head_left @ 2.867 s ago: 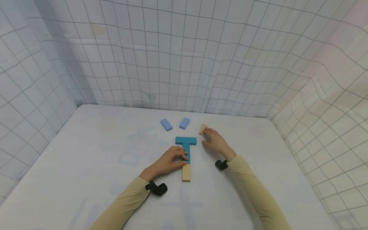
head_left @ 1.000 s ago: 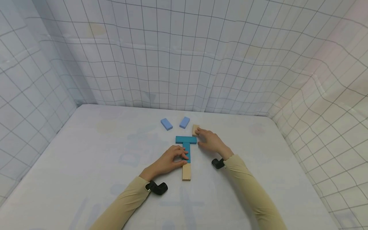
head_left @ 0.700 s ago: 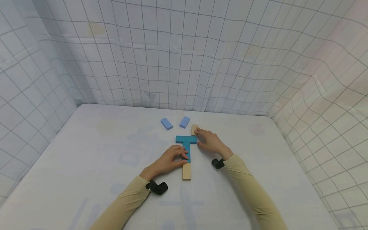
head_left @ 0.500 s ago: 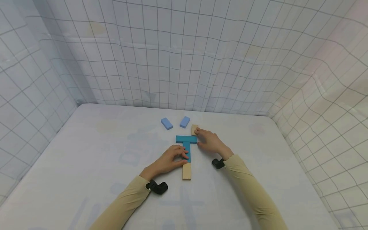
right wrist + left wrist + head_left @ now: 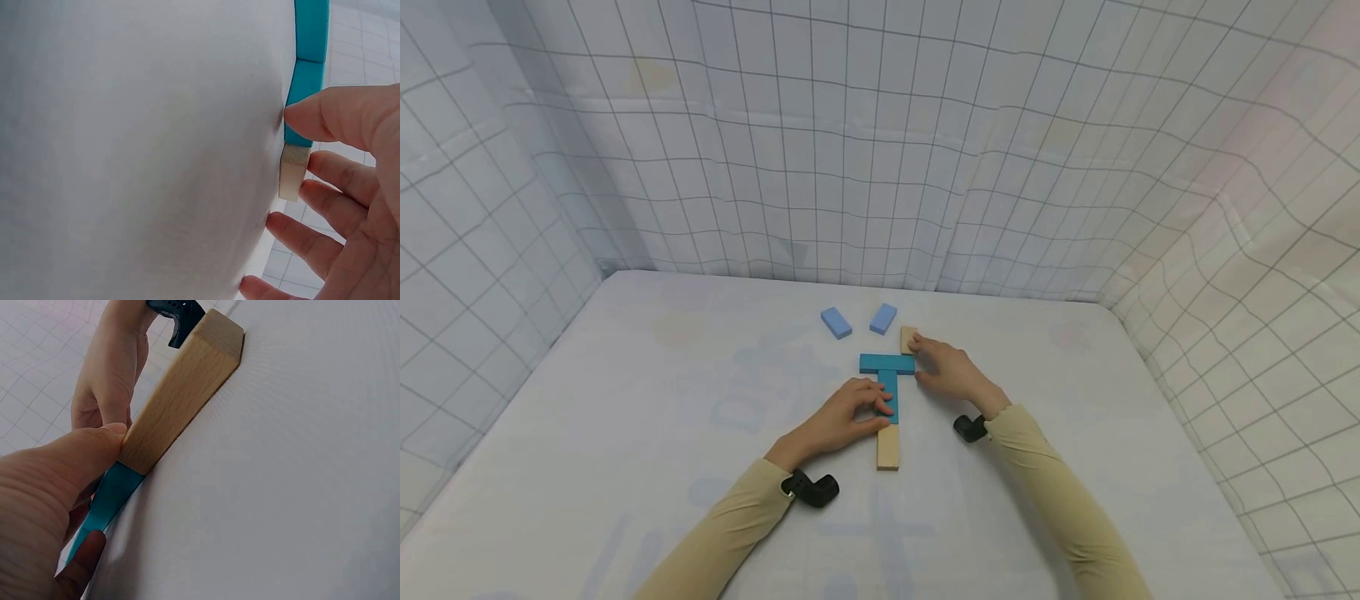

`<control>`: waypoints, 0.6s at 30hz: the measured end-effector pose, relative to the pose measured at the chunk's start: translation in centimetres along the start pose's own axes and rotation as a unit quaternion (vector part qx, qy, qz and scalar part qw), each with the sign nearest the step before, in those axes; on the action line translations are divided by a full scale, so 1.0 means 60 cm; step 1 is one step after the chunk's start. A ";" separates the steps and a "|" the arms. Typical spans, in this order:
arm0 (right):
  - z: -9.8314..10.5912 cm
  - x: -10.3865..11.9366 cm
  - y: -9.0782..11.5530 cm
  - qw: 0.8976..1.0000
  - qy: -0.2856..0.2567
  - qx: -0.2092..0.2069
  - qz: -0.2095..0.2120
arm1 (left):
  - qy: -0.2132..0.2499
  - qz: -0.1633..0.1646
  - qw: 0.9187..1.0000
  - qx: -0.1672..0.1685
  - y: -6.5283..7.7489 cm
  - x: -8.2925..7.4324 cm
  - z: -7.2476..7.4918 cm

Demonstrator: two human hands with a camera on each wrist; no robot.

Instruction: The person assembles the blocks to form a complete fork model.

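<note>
Pressing small wooden block (image 5: 908, 338) against far right end of teal crossbar (image 5: 887, 363) with right hand (image 5: 950, 372), fingers loosely extended; block's long axis pointing away. Left hand (image 5: 838, 419) flat, steadying teal stem (image 5: 887, 395) above long wooden block (image 5: 887, 448).

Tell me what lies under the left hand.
The left hand rests on the upright teal block, covering part of it. The block's far end meets the teal crossbar; its near end butts the wooden block. The covered left edge cannot be seen.
</note>
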State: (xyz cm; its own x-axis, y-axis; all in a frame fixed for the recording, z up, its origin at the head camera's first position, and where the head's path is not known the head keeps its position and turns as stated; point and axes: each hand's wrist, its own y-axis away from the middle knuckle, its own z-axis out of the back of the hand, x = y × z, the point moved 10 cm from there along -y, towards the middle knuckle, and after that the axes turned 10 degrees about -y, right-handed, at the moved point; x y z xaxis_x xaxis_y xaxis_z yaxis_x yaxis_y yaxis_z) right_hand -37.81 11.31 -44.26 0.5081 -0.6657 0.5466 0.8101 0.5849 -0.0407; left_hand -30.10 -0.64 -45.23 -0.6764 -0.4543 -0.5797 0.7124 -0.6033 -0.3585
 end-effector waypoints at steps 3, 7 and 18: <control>0.000 0.000 0.000 1.000 -0.004 -0.002 0.002 | -0.004 0.001 1.000 0.000 0.000 -0.001 0.000; -0.001 0.000 0.000 1.000 -0.008 -0.003 0.008 | -0.008 0.006 1.000 0.003 0.000 -0.001 0.001; -0.002 -0.001 0.001 1.000 -0.011 -0.002 0.008 | -0.010 0.000 1.000 0.004 0.000 -0.001 0.000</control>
State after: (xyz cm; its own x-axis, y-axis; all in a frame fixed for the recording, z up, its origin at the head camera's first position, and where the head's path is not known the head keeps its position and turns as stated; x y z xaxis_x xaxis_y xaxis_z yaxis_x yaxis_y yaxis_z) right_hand -37.76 11.31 -44.39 0.5140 -0.6457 0.5648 0.8032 0.5934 -0.0525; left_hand -30.05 -0.61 -45.21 -0.6799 -0.4673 -0.5651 0.7112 -0.6081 -0.3528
